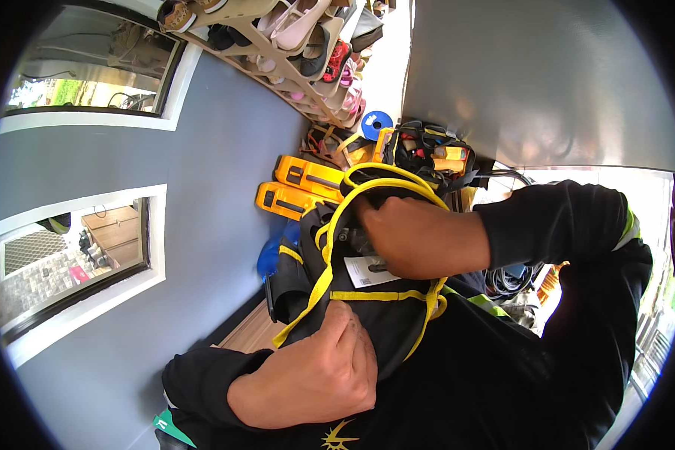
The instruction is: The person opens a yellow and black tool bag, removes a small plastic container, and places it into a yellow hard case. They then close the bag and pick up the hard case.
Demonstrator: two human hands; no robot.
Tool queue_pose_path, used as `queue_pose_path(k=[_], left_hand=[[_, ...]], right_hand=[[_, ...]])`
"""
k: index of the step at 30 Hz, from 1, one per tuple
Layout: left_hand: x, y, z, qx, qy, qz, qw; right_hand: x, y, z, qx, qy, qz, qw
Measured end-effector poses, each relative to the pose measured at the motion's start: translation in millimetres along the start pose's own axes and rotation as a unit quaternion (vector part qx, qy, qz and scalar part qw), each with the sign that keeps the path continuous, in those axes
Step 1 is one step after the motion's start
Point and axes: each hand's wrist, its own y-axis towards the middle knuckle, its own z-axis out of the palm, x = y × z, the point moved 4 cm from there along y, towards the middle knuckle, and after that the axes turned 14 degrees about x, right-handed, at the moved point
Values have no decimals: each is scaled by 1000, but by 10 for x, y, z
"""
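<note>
A black tool bag (382, 322) with yellow trim lies in front of my body, its mouth facing up. My left hand (326, 367) is closed on the bag's near edge, knuckles up, just under a yellow strip. Deep in the bag's opening is my right hand (401, 232); its fingers are mostly hidden, so what they touch does not show. A white printed paper label (367, 272) hangs inside, below my right wrist. The yellow-edged handle (386, 180) loops over the far side of the opening. Dark metal parts show beside my right hand.
Beyond the bag stand yellow cases (307, 176) and another black bag (431, 150) filled with tools. A blue disc (376, 124) sits between them. A shoe rack (300, 60) rises behind. A grey-blue wall (225, 150) with windows is on the left, a grey metal panel (540, 82) on the right.
</note>
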Motion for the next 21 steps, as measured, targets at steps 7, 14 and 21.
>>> queue_pose_path(k=[7, 14, 21], left_hand=[[-82, -22, 33, 41, -46, 7, 998], [-121, -87, 78, 22, -40, -18, 999], [-134, -97, 76, 25, -51, -18, 998]], right_hand=[[29, 229, 172, 145, -64, -20, 987], [163, 410, 124, 162, -107, -26, 981], [48, 613, 129, 99, -185, -110, 972]])
